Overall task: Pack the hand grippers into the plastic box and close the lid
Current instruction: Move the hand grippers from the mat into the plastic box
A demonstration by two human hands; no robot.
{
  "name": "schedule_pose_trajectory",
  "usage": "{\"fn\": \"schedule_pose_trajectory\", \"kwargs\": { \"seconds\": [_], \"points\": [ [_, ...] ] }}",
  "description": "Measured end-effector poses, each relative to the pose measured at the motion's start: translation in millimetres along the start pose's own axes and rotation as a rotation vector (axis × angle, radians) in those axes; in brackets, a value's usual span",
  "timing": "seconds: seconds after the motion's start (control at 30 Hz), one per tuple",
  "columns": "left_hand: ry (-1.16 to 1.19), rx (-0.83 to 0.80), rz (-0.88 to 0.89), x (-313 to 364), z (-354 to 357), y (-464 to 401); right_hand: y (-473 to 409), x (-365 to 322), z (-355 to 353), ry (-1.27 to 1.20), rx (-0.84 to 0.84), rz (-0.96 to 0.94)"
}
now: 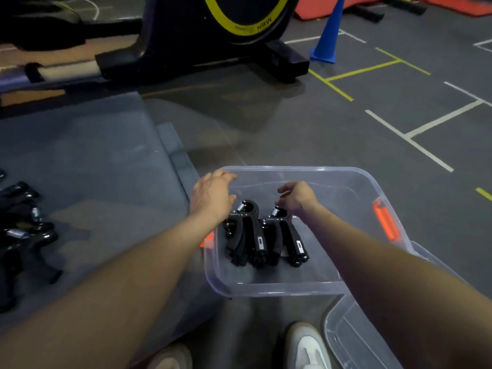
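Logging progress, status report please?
Both hands, left and right, over hand grippers in plastic box. More grippers unpacked. Lid off.

I see both hands reaching into the clear plastic box (346, 287) on the floor. My left hand (211, 198) hangs over the box's left rim, fingers loosely spread above one black hand gripper (246, 233). My right hand (296, 198) curls just over a second gripper (288, 237) lying beside the first. More grippers (24, 230) sit piled on the grey mat (93, 169) at left. The clear lid (354, 339) lies by my shoe (307, 347).
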State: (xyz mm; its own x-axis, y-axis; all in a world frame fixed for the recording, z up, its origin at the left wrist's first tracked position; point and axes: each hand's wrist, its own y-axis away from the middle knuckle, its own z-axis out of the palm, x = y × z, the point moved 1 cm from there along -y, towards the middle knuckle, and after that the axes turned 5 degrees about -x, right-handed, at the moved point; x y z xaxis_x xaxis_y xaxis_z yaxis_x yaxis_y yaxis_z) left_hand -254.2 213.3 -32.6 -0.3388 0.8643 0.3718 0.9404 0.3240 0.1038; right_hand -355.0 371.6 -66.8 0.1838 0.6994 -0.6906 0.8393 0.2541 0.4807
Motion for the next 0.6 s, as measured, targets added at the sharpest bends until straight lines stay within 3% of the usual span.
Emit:
{"fn": "schedule_pose_trajectory", "kwargs": {
  "seconds": [0.2, 0.4, 0.6],
  "points": [
    [0.022, 0.061, -0.168, -45.8, -69.7, 41.8, 30.5, -89.0, 42.1, 0.059, -0.076, -0.171],
    [0.045, 0.093, -0.365, -133.8, -107.6, 94.8, 65.4, -173.9, 130.3, 0.129, -0.212, -0.336],
    [0.030, 0.061, -0.539, -224.8, -109.1, 163.0, 103.7, -194.3, 240.8, 0.212, -0.377, -0.396]
  ]
}}
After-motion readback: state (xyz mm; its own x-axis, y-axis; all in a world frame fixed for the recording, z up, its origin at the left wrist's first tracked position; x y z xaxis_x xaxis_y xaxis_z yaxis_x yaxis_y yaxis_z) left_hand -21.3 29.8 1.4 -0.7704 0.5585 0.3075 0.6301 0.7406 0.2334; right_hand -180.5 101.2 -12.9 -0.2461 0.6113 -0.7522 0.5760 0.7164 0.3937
